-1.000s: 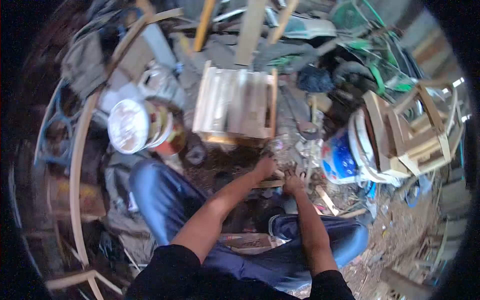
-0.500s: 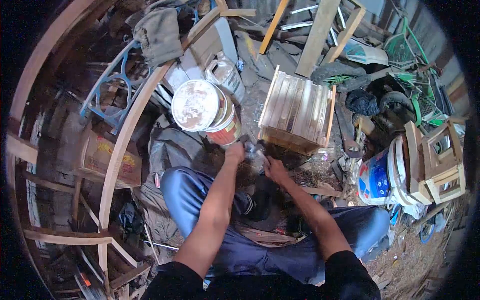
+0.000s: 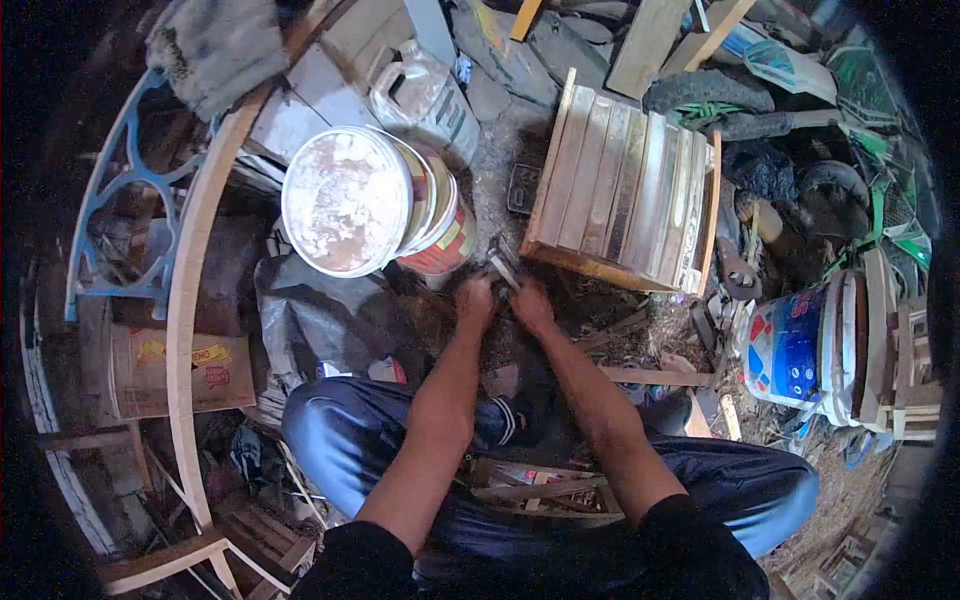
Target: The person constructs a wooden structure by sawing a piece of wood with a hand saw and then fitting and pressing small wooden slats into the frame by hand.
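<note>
Both hands are close together in front of the crossed legs. My left hand [image 3: 474, 303] is closed, and whatever it holds is too dark and small to name. Closed around a metal tool [image 3: 502, 266], my right hand [image 3: 531, 304] is just beside it; the tool's shiny end points up and slightly left. A slatted wooden crate [image 3: 622, 190] lies just beyond and right of my right hand. Up and left of my left hand are a stack of paint buckets with a white, stained lid [image 3: 347, 200] and a red-labelled bucket [image 3: 444, 248].
A pale jug [image 3: 425, 105] stands behind the buckets. On the left are a cardboard box [image 3: 182, 370], a curved wooden frame [image 3: 184, 330] and a blue metal bracket [image 3: 130, 170]. A blue and white bucket [image 3: 795, 345] and wooden frames are at the right.
The view has moved closer to the crate and buckets. My hands have come nearer each other, and the metal tool has turned from its earlier, blurred position.
</note>
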`<state>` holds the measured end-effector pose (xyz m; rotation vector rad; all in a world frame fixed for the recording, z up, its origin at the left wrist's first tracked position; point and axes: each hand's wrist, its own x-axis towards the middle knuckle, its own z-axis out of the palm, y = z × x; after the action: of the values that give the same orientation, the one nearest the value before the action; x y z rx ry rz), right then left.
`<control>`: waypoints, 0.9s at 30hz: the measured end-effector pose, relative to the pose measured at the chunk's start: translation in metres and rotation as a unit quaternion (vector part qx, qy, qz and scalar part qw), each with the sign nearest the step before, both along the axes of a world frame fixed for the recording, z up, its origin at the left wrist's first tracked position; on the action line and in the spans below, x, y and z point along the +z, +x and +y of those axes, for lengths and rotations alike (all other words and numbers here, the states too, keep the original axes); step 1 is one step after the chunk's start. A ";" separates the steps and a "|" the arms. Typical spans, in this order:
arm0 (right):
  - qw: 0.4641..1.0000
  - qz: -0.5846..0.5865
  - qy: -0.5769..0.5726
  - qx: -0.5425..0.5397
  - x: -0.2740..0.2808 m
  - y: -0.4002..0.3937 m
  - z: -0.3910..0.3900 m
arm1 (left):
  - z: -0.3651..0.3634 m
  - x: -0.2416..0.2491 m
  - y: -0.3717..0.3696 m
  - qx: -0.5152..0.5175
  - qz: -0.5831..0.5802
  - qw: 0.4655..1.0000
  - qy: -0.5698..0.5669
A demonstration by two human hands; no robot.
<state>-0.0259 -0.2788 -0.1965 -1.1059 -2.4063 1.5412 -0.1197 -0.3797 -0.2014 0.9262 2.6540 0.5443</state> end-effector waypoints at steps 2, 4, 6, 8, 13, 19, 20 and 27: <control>0.997 -0.048 0.052 0.042 -0.010 -0.005 0.005 | -0.001 -0.006 0.001 -0.039 0.111 0.991 0.064; 0.995 -0.070 0.044 0.065 -0.011 -0.008 0.009 | -0.006 -0.014 0.002 -0.061 0.116 0.989 0.065; 0.992 -0.086 0.039 0.088 -0.012 -0.007 0.008 | -0.010 -0.019 -0.002 -0.081 0.126 0.986 0.069; 0.995 -0.086 0.021 0.054 -0.008 -0.007 0.008 | -0.007 -0.016 -0.010 -0.164 0.163 0.973 -0.005; 0.997 -0.051 0.025 0.049 -0.001 -0.007 0.012 | -0.006 -0.023 -0.017 -0.106 0.046 0.987 0.114; 0.992 -0.012 0.087 0.087 -0.001 0.000 0.020 | 0.006 0.036 -0.011 -0.046 -0.109 0.982 0.145; 0.989 -0.003 0.113 0.096 0.005 0.001 0.019 | 0.003 0.045 -0.007 -0.033 -0.125 0.977 0.166; 0.990 0.091 0.063 0.086 0.072 0.018 0.014 | -0.004 0.116 -0.018 0.087 -0.355 0.931 -0.004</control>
<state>-0.0083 -0.2650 -0.1249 -0.7165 -2.4874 1.4413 -0.1380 -0.3835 -0.0855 0.3744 2.0706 0.7387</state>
